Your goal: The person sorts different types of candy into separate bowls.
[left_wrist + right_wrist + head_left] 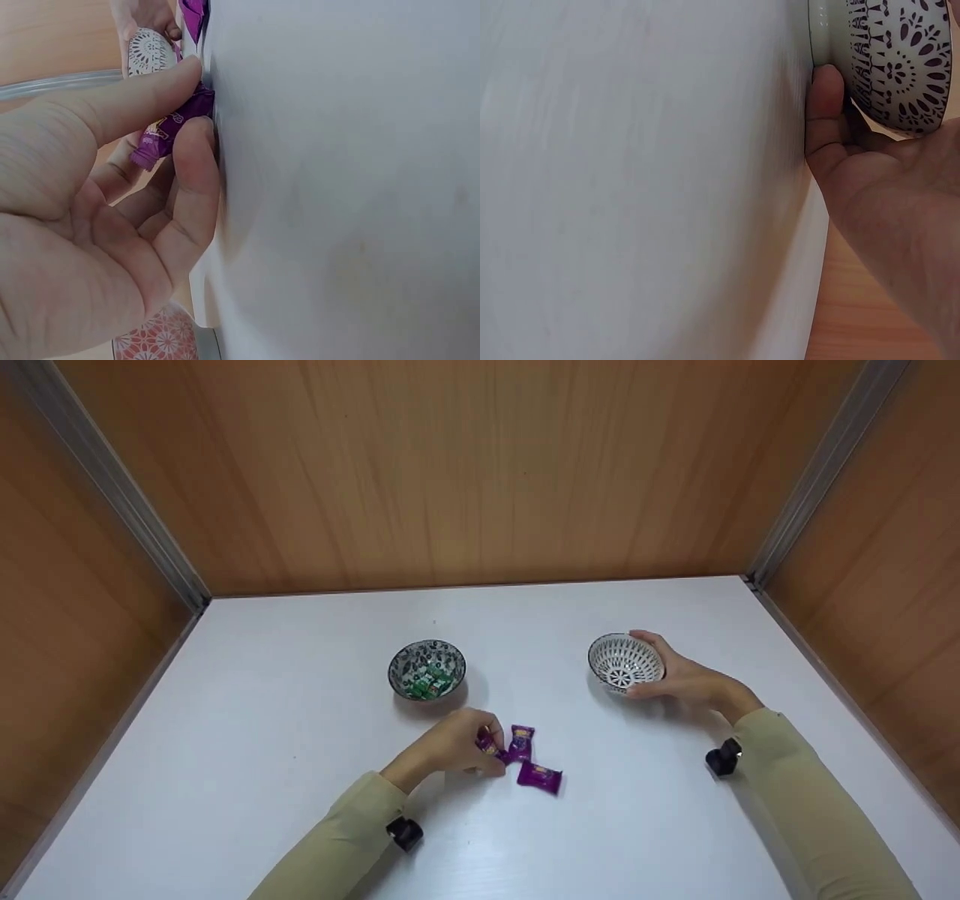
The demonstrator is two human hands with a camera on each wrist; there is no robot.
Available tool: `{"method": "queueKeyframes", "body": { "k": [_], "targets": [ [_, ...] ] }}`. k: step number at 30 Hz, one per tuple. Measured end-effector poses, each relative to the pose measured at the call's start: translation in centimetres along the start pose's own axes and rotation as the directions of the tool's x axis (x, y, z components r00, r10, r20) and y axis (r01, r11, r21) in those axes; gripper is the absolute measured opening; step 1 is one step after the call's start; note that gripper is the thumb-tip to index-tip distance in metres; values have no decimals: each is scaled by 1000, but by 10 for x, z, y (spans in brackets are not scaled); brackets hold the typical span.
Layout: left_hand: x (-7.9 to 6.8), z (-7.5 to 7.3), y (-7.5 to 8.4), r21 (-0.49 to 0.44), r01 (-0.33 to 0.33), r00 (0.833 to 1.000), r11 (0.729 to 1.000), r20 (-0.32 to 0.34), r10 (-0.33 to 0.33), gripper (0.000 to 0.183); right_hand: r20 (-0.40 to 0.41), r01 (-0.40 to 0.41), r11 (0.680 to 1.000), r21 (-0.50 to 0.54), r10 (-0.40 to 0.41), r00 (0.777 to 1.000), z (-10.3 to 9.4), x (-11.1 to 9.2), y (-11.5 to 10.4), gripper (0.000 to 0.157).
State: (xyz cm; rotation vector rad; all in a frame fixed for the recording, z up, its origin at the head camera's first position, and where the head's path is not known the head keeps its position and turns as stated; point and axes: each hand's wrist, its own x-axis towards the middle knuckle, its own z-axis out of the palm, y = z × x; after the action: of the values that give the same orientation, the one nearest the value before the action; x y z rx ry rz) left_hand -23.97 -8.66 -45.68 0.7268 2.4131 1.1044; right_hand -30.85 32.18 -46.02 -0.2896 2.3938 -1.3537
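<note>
Between thumb and fingers, my left hand (pixel 461 741) pinches a purple wrapped candy (pixel 169 131) close to the table top. Just right of it lie two more purple candies, one upright in the head view (pixel 521 743) and one slanting below it (pixel 540 778). My right hand (pixel 679 679) holds a white bowl with a dark pattern (pixel 611 656) from its right side, thumb on the near side and fingers behind. In the right wrist view, the thumb touches the bowl (pixel 900 71) low, near its foot. The inside of this bowl shows no candy.
A dark-patterned bowl (pixel 409 660) with green wrapped candies (pixel 430 682) in it stands beyond my left hand. Wooden panels (pixel 480 472) rise behind and on both sides of the white table (pixel 300 810).
</note>
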Motion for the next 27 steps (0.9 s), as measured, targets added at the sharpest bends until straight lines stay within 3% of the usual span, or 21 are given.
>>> {"method": "queueKeyframes", "body": {
  "k": [4, 7, 14, 19, 27],
  "targets": [
    [0, 0, 2, -33, -11, 1000, 999, 7, 11, 21, -4, -2, 1000, -7, 2, 1000, -1, 1, 0, 109],
    [-1, -3, 5, -69, 18, 1000, 997, 20, -16, 19, -9, 3, 1000, -18, -3, 1000, -2, 2, 0, 109],
    [2, -9, 14, -35, 60, 998, 998, 6, -59, 30, -12, 5, 1000, -13, -5, 1000, -1, 2, 1, 108],
    [5, -8, 20, -138, 96, 995, 986, 38, -92, 22, -2, 1, 1000, -2, -1, 1000, -1, 2, 2, 108],
    [11, -6, 30, -163, 85, 996, 983, 50, -78, 20, 0, 4, 1000, 17, -4, 1000, 0, 2, 5, 107]
  ]
}}
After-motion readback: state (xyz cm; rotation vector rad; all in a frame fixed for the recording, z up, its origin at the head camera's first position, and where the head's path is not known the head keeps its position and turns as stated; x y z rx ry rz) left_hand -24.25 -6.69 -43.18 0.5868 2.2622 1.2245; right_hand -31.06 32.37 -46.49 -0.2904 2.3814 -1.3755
